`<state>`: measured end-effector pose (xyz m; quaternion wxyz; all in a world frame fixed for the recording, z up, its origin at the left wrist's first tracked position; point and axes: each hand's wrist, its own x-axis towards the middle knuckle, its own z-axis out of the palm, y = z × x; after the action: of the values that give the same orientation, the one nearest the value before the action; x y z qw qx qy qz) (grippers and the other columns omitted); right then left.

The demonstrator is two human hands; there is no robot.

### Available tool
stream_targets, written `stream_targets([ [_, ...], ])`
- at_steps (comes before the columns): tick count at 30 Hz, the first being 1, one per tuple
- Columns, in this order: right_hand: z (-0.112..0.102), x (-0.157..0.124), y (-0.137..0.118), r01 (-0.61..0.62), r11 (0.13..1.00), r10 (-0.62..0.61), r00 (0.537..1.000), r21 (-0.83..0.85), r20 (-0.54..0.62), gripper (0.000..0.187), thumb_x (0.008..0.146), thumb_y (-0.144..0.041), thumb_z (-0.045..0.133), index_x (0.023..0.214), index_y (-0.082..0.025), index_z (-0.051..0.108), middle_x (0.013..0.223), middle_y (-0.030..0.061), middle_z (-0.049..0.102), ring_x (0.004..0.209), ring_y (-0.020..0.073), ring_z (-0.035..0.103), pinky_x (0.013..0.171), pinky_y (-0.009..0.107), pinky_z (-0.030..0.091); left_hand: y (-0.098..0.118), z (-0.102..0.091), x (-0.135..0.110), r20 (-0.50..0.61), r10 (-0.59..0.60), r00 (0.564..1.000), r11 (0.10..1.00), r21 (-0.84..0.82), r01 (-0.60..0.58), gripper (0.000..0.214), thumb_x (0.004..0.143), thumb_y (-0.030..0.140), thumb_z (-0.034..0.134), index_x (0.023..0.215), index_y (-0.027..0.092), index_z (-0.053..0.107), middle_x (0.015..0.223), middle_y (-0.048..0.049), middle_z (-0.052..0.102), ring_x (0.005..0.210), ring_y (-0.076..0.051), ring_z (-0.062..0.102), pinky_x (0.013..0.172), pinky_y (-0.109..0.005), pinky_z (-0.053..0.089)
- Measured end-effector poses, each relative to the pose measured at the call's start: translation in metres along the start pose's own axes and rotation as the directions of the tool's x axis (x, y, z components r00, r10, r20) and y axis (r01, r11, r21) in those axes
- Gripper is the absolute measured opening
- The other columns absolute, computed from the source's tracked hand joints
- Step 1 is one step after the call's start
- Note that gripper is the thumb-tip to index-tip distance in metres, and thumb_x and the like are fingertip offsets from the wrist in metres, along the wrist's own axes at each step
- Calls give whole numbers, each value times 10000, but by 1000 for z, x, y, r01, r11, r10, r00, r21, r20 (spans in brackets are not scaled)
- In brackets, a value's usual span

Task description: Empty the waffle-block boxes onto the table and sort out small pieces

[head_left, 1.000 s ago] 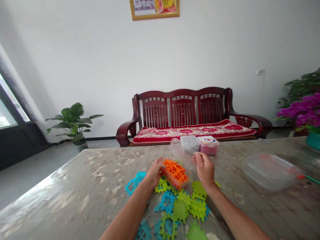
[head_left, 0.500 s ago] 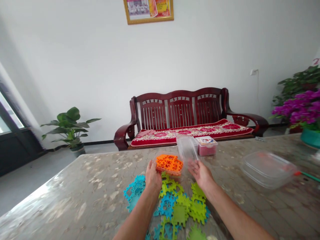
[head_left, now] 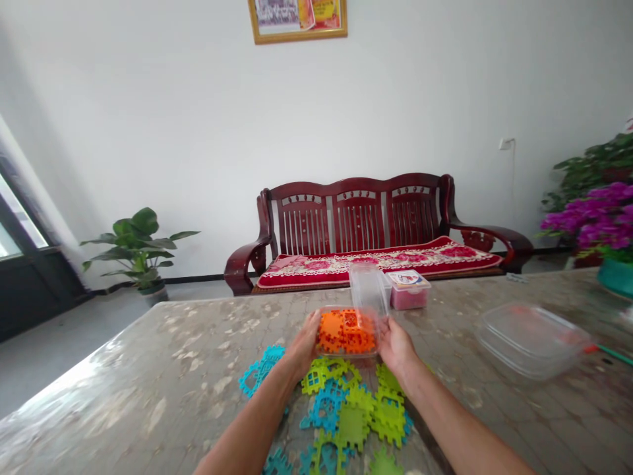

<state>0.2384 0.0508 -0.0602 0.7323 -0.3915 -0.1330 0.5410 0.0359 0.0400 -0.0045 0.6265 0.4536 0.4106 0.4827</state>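
A clear plastic box (head_left: 346, 355) is held above the table, full of orange interlocking toy pieces (head_left: 341, 333). My left hand (head_left: 305, 340) grips its left side. At the right side is my right hand (head_left: 394, 342), closed around the edge where the box meets its raised clear lid (head_left: 368, 290); its fingertips are partly hidden. Just below the box lie loose green interlocking pieces (head_left: 353, 422) and blue interlocking pieces (head_left: 326, 404), overlapping on the table. More blue pieces (head_left: 267, 361) lie left of them, partly covered by my left forearm.
A small box with pink contents (head_left: 409, 297) stands behind the lid. To the right sits a large clear container (head_left: 534, 340), with a green stick (head_left: 616, 354) beside it. A flower pot (head_left: 616, 274) is at the table's right edge. Beyond the table (head_left: 198, 376) stands a wooden bench (head_left: 356, 218).
The box of orange pieces has shifted right and now faces me more squarely. My right hand has closed in on its right edge, and my left hand has moved along with it.
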Motion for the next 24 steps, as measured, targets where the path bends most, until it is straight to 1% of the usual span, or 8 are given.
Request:
stream_targets([
  [4, 1, 0, 4, 90, 993, -79, 985, -70, 152, 243, 865, -456, 572, 750, -259, 489, 748, 16, 757, 716, 227, 733, 607, 371, 593, -6, -4, 4, -67, 153, 986, 985, 95, -146, 477, 872, 591, 555, 1174, 235, 652, 1242, -77, 663, 1209, -255, 576, 991, -361, 482],
  [7, 2, -2, 3, 102, 993, -90, 982, -67, 166, 196, 869, -414, 548, 758, -257, 513, 832, 35, 777, 792, 222, 740, 632, 356, 592, -11, -9, 0, -108, 315, 943, 930, 233, -284, 443, 905, 550, 530, 1149, 211, 678, 1291, -79, 640, 1314, -258, 486, 1102, -353, 380],
  [11, 2, -8, -4, 54, 998, -52, 996, -20, 75, 142, 877, -348, 541, 779, -245, 547, 883, 34, 787, 810, 191, 736, 610, 295, 573, -11, -11, -6, -150, 452, 879, 872, 283, -400, 422, 929, 522, 509, 1157, 205, 666, 1228, -77, 663, 1279, -246, 511, 1086, -333, 387],
  [14, 0, -10, -12, 68, 997, -69, 998, -38, -7, 126, 885, -319, 547, 790, -238, 561, 831, 8, 782, 692, 144, 709, 493, 214, 502, -11, -10, -7, -179, 512, 840, 842, 299, -449, 409, 928, 513, 522, 1200, 232, 642, 1232, -60, 651, 1252, -235, 528, 1084, -323, 386],
  [16, -3, -10, -18, 88, 995, -90, 995, -51, -34, 118, 894, -306, 548, 807, -230, 573, 805, 1, 777, 625, 121, 680, 431, 181, 443, -14, -11, -7, -160, 552, 819, 811, 335, -481, 408, 928, 501, 528, 1227, 243, 630, 1229, -60, 642, 1232, -236, 533, 1098, -334, 369],
  [19, -7, -8, -22, 120, 991, -122, 992, -52, -36, 117, 900, -311, 562, 827, -222, 582, 785, 8, 772, 600, 122, 673, 407, 174, 425, -22, -16, -6, -131, 606, 785, 765, 365, -530, 412, 911, 483, 564, 1240, 245, 634, 1218, -76, 628, 1179, -246, 555, 1099, -351, 357],
  [22, -11, -4, -24, 142, 989, -142, 990, -31, -8, 134, 879, -339, 617, 832, -219, 581, 788, 12, 772, 623, 137, 695, 428, 188, 468, -31, -22, -3, -99, 640, 762, 730, 387, -563, 446, 910, 500, 562, 1274, 245, 612, 1241, -90, 604, 1165, -250, 569, 1081, -364, 373],
  [24, -13, -2, -24, 144, 990, -144, 990, 0, 2, 157, 855, -349, 658, 827, -216, 581, 784, 11, 771, 650, 147, 712, 453, 196, 502, -37, -27, 1, -54, 678, 733, 681, 422, -599, 492, 929, 536, 515, 1316, 239, 575, 1277, -101, 580, 1183, -253, 569, 1078, -386, 382],
])
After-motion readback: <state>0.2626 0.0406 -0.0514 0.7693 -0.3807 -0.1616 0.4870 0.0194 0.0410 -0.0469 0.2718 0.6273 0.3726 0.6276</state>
